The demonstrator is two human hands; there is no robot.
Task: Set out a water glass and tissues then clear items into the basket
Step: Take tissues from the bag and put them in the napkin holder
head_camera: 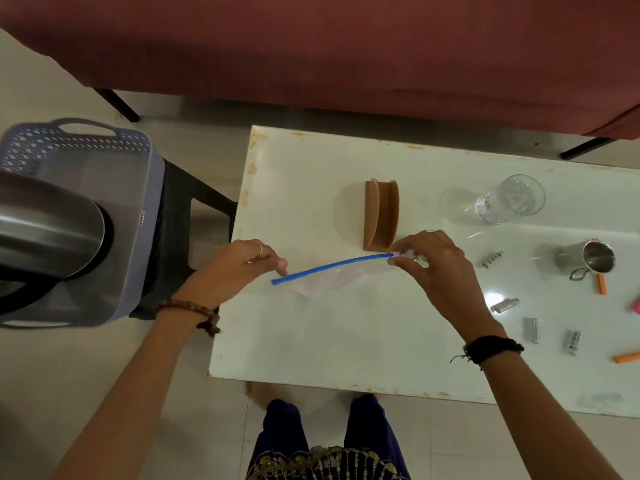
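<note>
Blue-sealed and clear, a zip bag (329,275) is held just above a white table (346,341), the right hand (433,268) pinching the seal's right end between thumb and fingertips. The left hand (239,265), fingers curled, meets the bag near the seal's left end; its grip cannot be made out. A brown tissue holder (381,213) stands just behind, a water glass (509,199) lies tipped farther right. A lavender basket (86,216) holding a steel kettle (48,230) sits on a dark stool (183,223) left of the table.
</note>
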